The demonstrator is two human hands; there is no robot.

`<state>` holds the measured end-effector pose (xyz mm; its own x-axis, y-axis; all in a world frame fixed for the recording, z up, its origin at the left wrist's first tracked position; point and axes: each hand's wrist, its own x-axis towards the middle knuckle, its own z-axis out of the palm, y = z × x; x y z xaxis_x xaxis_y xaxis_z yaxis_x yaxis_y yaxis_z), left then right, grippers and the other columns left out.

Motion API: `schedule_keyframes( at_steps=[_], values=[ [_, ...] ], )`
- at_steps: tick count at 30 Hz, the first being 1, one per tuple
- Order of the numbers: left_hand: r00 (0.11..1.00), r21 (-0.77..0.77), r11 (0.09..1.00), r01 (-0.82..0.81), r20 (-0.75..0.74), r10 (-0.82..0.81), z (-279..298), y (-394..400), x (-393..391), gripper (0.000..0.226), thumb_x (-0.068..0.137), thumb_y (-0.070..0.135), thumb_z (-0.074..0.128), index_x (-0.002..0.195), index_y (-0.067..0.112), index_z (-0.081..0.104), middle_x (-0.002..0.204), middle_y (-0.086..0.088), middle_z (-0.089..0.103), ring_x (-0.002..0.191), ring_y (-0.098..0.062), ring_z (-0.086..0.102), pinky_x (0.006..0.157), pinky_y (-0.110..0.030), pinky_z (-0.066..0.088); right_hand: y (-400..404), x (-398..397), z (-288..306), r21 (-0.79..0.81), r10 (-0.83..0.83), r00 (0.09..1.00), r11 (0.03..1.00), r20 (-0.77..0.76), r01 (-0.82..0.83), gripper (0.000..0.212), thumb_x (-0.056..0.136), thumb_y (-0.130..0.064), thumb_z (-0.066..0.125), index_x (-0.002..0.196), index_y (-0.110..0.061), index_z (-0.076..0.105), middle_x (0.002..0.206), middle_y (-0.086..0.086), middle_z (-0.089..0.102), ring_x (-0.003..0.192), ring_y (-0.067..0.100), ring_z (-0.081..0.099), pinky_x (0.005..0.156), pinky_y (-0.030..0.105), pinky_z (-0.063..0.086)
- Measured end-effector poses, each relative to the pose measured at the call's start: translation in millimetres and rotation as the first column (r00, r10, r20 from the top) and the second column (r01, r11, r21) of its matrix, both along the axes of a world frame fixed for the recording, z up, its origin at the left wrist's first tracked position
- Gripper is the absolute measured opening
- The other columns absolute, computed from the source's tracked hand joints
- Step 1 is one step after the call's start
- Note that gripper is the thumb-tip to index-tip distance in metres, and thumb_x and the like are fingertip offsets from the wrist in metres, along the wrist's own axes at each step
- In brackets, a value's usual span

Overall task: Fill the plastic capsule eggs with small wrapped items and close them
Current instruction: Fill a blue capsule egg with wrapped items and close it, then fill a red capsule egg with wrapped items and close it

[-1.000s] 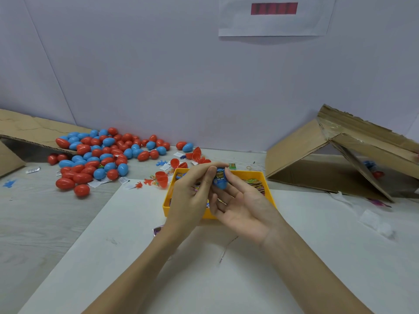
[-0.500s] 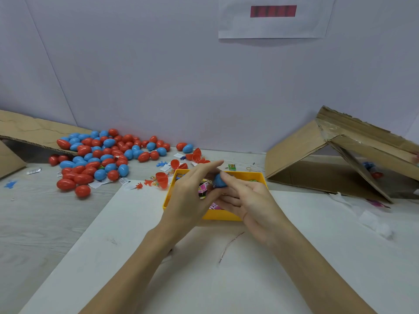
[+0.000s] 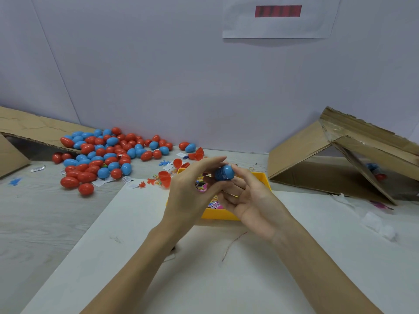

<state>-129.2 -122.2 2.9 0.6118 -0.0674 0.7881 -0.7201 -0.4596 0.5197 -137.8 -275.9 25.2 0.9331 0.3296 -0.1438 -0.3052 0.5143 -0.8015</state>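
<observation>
Right hand (image 3: 250, 200) raised above the yellow plastic tray (image 3: 264, 179), palm turned up and toward the left; its fingertips pinch the blue plastic capsule egg half (image 3: 224, 172), which sits at the top of the hand, rounded end to the right. Left hand (image 3: 192, 189) meets it from the left, fingers extended over the top of the blue half, thumb below; tucked against this palm is a small wrapped item in a pink and yellow printed wrapper (image 3: 201, 185), held between thumb and fingers, just beside the blue half's left end. Whether the wrapper is partly inside the half cannot be told. Both hands hover over the tray's near left portion; more printed wrappers (image 3: 215, 203) show in the tray below the fingers. Tray rests on a white sheet (image 3: 204, 268) covering the near part of the pale wood-grain table (image 3: 45, 218). Loose orange-red egg halves (image 3: 165, 177) lie just beyond the tray's left corner, with small orange toy figures (image 3: 150, 181) next to them. Further left, a heap of closed red and blue plastic eggs (image 3: 106, 155) spreads against a flattened cardboard piece (image 3: 29, 130). Right side: an open brown cardboard box lying on its side (image 3: 317, 155), well apart from the hands. A white paper with a red bar (image 3: 278, 17) hangs on the wall.
</observation>
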Motion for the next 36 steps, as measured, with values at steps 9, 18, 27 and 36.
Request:
schedule_keyframes(
  at_steps=[9, 18, 27, 36],
  values=[
    [1.0, 0.221, 0.975, -0.009, -0.01, 0.011, -5.6, 7.1, 9.8, 0.064, 0.08, 0.0, 0.082, 0.139, 0.011, 0.058, 0.124, -0.001, 0.067, 0.114, -0.016, 0.064, 0.096, -0.028, 0.055, -4.0, 5.4, -12.4, -0.565, -0.082, 0.842, 0.705, 0.534, 0.427, 0.027, 0.092, -0.031, 0.074, 0.116, -0.017, 0.073, 0.098, -0.002, 0.078, 0.095, 0.012, 0.075, 0.071, 0.022, 0.059],
    [0.926, -0.153, 0.966, 0.21, -0.287, -0.246, -3.0, 7.0, 6.4, 0.041, 0.094, 0.008, 0.07, 0.133, 0.017, 0.065, 0.123, -0.001, 0.066, 0.115, -0.018, 0.066, 0.096, -0.03, 0.056, 0.6, 14.0, -18.8, -0.443, -0.101, 0.967, 0.874, 0.233, 0.198, 0.055, 0.106, -0.045, 0.045, 0.091, -0.002, 0.075, 0.083, 0.02, 0.077, 0.067, 0.026, 0.07, 0.047, 0.023, 0.047],
    [0.911, -0.059, 0.978, 0.2, -0.357, -0.208, -5.4, 3.3, 5.7, 0.048, 0.1, 0.002, 0.058, 0.144, 0.023, 0.054, 0.126, 0.001, 0.056, 0.118, -0.016, 0.058, 0.097, -0.031, 0.055, -5.7, 12.5, -21.3, -0.556, -0.063, 0.891, 0.761, 0.45, 0.334, 0.022, 0.095, -0.032, 0.071, 0.115, -0.024, 0.073, 0.102, -0.008, 0.077, 0.097, 0.007, 0.073, 0.07, 0.022, 0.06],
    [0.929, -0.053, 0.997, 0.049, -0.365, -0.064, -13.6, 9.6, 7.5, 0.039, 0.105, 0.021, 0.053, 0.143, 0.023, 0.048, 0.133, 0.009, 0.056, 0.122, -0.008, 0.057, 0.097, -0.03, 0.054, -27.6, 25.5, -11.4, -0.081, -0.138, 0.986, 0.988, -0.093, 0.131, 0.029, 0.095, -0.023, 0.071, 0.112, 0.0, 0.074, 0.095, 0.012, 0.074, 0.081, 0.017, 0.07, 0.064, 0.019, 0.057]
  ],
)
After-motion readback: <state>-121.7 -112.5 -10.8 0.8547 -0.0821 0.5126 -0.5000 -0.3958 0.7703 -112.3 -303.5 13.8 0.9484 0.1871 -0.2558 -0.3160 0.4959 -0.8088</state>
